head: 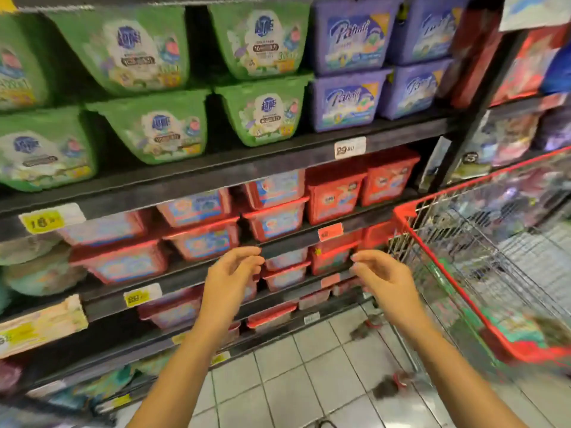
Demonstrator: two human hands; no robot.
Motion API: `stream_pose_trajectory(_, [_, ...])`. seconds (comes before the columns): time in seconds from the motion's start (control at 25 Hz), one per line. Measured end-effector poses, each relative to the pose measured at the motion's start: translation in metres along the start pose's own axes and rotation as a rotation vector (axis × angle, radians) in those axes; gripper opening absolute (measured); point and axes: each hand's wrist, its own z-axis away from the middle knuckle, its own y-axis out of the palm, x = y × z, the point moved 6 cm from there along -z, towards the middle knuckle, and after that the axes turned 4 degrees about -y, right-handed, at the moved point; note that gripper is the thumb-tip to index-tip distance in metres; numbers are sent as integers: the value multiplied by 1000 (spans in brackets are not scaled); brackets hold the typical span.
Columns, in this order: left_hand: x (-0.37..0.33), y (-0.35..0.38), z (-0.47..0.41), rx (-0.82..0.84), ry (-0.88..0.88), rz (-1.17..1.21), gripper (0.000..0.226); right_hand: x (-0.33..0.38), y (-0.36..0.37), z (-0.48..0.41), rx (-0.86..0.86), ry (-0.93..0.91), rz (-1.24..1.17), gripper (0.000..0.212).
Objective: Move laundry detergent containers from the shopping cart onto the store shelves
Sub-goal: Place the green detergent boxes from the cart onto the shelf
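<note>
1. Left hand (230, 274): empty, fingers loosely curled with the thumb near the fingertips. It hangs in the air in front of the lower shelves and touches nothing.
2. Right hand (386, 279): also empty, fingers slack and slightly bent, pointing toward the left hand. The two are apart, with a gap between the fingertips. It sits just left of the shopping cart (482, 180).
3. The shopping cart is wire mesh with a red rim, at the right of the view, close against the shelving (216, 171). Low in the basket is a smeared patch of green packaging (513, 332), too blurred to say what it is. The cart wheels (366, 327) are on the floor and also blurred.
4. Detergent on the upper shelf: green tubs (160, 131) stacked two high across the left and middle. Purple tubs (346, 100) are stacked two high to their right.
5. Next shelf down: solid red tubs (333, 196) at the right end. Red-lidded tubs (275, 220) with blue labels are stacked two high to their left. More red-lidded tubs fill the rows below, behind the hands.
6. Shelf edges carry a yellow price tag (41, 222) at left and a white price tag (349, 147) under the purple tubs.
7. The floor (309, 366) is pale square tile.
</note>
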Motion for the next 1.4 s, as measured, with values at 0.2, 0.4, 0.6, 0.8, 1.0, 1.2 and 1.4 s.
stream_pose_trajectory(0.2, [89, 56, 46, 223, -255, -112, 22, -73, -54, 101, -156, 313, -4, 13])
stream_pose_trajectory(0.4, [141, 124, 98, 506, -370, -266, 17, -102, -127, 206, -381, 513, 55, 14])
stream_pose_trajectory(0.6, [167, 200, 152, 769, -390, -439, 17, -125, -196, 315, -604, 657, 117, 16])
stream_pose_trajectory(0.8, [174, 280, 188, 791, -355, -533, 14, -160, -254, 396, -686, 791, 81, 21])
stream_pose_trajectory(1.0, [179, 360, 241, 807, -396, -486, 13, -176, -347, 419, -609, 822, 107, 19])
stream_pose_trajectory(1.2, [150, 436, 271, 796, -371, -353, 16, -166, -443, 384, -623, 731, 122, 16])
stream_pose_trajectory(1.4, [81, 516, 238, 788, -172, -191, 20, -140, -512, 290, -638, 523, 80, 19])
